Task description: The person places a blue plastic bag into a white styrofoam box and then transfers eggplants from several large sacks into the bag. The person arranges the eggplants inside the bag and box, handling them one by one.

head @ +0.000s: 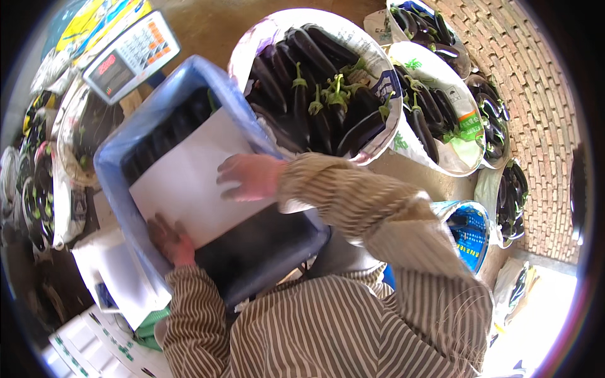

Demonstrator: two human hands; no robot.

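Note:
A blue plastic crate stands tilted in view before me, with a row of dark eggplants along its far side. Over its middle lies a sheet of white paper, covering part of what is inside. My left hand is palm down at the sheet's near left corner, by the crate wall, fingers spread. Reaching in from the right, my right hand is over the paper with its fingers apart and nothing in them; whether it touches the sheet is unclear. The crate's near end is dark and blurred.
Behind the crate is a digital scale display. A large lined basket of eggplants stands close to the right, with another lined basket beyond it. White sheets are stacked at left. A blue bucket stands near my right elbow.

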